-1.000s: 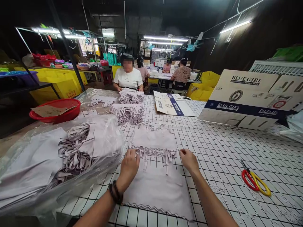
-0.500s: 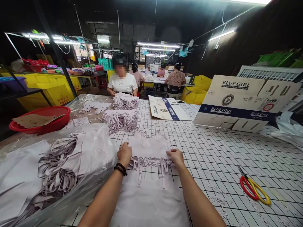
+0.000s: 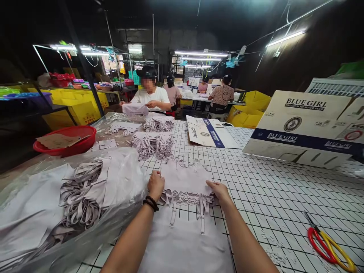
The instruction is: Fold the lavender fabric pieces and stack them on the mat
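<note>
A pale lilac strappy camisole [image 3: 184,177] lies spread flat on the gridded table before me. My left hand [image 3: 156,185] is closed on its left edge, with the fingers curled under. At the right edge my right hand [image 3: 219,190] pinches the cloth between thumb and fingers. Just nearer to me is a stack of similar camisoles [image 3: 187,246], its adjustable straps lying loose on top. Wavy layered edges show between the spread piece and this stack. To the left, a clear plastic bag [image 3: 132,174] holds more folded garments [image 3: 83,193] with bunched straps.
Scissors [image 3: 316,229] with red and yellow handles lie at the right. Bundled garments [image 3: 153,142] sit ahead, beyond them a co-worker [image 3: 155,95] handling cloth. A red basin [image 3: 93,139] stands left. A flattened carton [image 3: 203,132] and a larger cardboard box [image 3: 307,113] occupy the far right side.
The view has turned left, so everything sits further right. Both my hands keep hold of the camisole's edges. The co-worker opposite has lifted a piece of cloth off the table.
</note>
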`<state>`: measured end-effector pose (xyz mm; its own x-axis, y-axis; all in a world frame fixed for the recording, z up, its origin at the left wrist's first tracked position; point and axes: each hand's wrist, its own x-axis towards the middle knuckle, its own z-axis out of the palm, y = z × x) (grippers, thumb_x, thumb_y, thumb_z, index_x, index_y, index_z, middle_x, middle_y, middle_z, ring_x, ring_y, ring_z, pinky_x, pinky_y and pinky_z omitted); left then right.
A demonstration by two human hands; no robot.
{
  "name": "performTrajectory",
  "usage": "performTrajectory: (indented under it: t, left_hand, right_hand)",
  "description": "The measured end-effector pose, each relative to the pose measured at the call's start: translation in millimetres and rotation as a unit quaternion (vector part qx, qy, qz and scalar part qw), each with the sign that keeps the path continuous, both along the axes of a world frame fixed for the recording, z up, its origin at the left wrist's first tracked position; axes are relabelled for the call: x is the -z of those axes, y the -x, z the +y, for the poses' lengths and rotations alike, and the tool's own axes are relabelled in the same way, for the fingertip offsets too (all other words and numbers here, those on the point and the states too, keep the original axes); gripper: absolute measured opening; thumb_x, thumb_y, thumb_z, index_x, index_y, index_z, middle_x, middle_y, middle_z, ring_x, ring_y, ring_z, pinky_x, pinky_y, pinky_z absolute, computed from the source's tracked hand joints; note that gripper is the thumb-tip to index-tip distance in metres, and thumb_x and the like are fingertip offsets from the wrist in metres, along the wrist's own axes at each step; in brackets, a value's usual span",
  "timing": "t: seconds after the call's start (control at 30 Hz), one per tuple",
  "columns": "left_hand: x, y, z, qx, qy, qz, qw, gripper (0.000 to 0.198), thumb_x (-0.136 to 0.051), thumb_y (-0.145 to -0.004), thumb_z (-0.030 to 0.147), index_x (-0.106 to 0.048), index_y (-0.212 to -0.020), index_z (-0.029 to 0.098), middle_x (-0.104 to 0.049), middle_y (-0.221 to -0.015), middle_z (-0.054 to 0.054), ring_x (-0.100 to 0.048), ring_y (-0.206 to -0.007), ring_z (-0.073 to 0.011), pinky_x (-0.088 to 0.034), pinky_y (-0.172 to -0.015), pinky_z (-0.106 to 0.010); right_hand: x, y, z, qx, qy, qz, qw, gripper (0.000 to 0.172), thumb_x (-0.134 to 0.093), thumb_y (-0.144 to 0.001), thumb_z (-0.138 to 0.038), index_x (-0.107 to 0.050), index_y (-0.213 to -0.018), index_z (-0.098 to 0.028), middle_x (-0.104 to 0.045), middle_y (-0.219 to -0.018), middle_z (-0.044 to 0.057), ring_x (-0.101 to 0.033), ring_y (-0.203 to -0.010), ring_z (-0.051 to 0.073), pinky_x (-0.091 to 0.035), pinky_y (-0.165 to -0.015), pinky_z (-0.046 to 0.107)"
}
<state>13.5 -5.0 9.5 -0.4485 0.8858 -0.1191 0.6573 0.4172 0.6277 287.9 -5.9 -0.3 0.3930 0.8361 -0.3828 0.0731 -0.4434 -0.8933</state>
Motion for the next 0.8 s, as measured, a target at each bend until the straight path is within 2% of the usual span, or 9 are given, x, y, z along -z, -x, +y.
performTrajectory:
  t: [0.1,0.23,0.37,0.5,0.6,0.67,0.8]
  left_hand:
    - [-0.5,-1,0,0.003,0.002,-0.01,1.0,0.029,-0.057,-0.078,0.019,-0.054,-0.107,0.02,-0.069,-0.099,-0.006,-0.062,-0.098,-0.0211,-0.042,-0.074,-0.029]
    - [1.1,-5,-4,0.02,-0.009,0.047,0.999,0.028,-0.054,-0.079,0.02,-0.058,-0.107,0.021,-0.07,-0.099,-0.007,-0.061,-0.099,-0.0221,-0.041,-0.08,-0.031]
    - [3.4,-9,-8,0.026,-0.012,0.112,0.993,0.024,-0.051,-0.08,0.027,-0.065,-0.098,0.021,-0.066,-0.104,-0.011,-0.06,-0.099,-0.0262,-0.041,-0.081,-0.036]
    - [-1.4,-7,-8,0.023,-0.045,0.129,0.99,0.024,-0.049,-0.081,0.033,-0.066,-0.091,0.02,-0.064,-0.106,-0.012,-0.058,-0.1,-0.0276,-0.041,-0.082,-0.038]
    - [-9.4,-2,1,-0.005,-0.08,0.016,0.997,0.022,-0.051,-0.081,0.034,-0.066,-0.087,0.018,-0.067,-0.1,-0.012,-0.058,-0.102,-0.0278,-0.041,-0.086,-0.037]
    - [-14.8,2,11,-0.027,-0.087,-0.077,0.993,0.022,-0.052,-0.08,0.034,-0.065,-0.085,0.016,-0.069,-0.095,-0.013,-0.061,-0.097,-0.0264,-0.043,-0.084,-0.035]
    - [-23.4,6,24,-0.049,-0.091,-0.166,0.981,0.027,-0.049,-0.082,0.035,-0.064,-0.084,0.012,-0.07,-0.082,-0.01,-0.065,-0.075,-0.0189,-0.048,-0.066,-0.027]
  right_hand:
    - [-1.0,1,-1,0.011,0.004,0.017,1.0,0.023,-0.074,-0.061,-0.03,-0.055,-0.062,-0.016,-0.063,-0.057,0.002,-0.057,-0.052,0.012,-0.046,-0.048,0.021]
    - [0.9,1,-1,0.016,0.008,0.016,1.0,0.019,-0.071,-0.064,-0.026,-0.056,-0.063,-0.016,-0.063,-0.059,0.003,-0.056,-0.051,0.011,-0.045,-0.048,0.021]
    - [2.1,1,1,0.014,0.011,0.023,1.0,0.019,-0.069,-0.067,-0.03,-0.059,-0.067,-0.015,-0.066,-0.064,0.005,-0.06,-0.055,0.013,-0.047,-0.05,0.022]
    - [-0.5,0,2,0.013,0.013,0.039,0.999,0.016,-0.068,-0.068,-0.028,-0.059,-0.069,-0.015,-0.064,-0.059,0.003,-0.057,-0.052,0.014,-0.047,-0.05,0.024]
    - [-9.5,-1,5,0.032,0.01,0.045,0.998,0.017,-0.067,-0.07,-0.029,-0.057,-0.07,-0.016,-0.06,-0.055,0.0,-0.051,-0.048,0.012,-0.041,-0.044,0.023]
    - [-20.1,-2,8,0.04,0.011,0.058,0.997,0.017,-0.066,-0.072,-0.03,-0.057,-0.072,-0.016,-0.058,-0.055,-0.001,-0.047,-0.045,0.01,-0.037,-0.04,0.023]
    - [-49.5,-2,10,0.033,-0.013,0.109,0.993,0.015,-0.064,-0.076,-0.026,-0.053,-0.072,-0.017,-0.051,-0.054,-0.004,-0.04,-0.042,0.006,-0.03,-0.036,0.019]
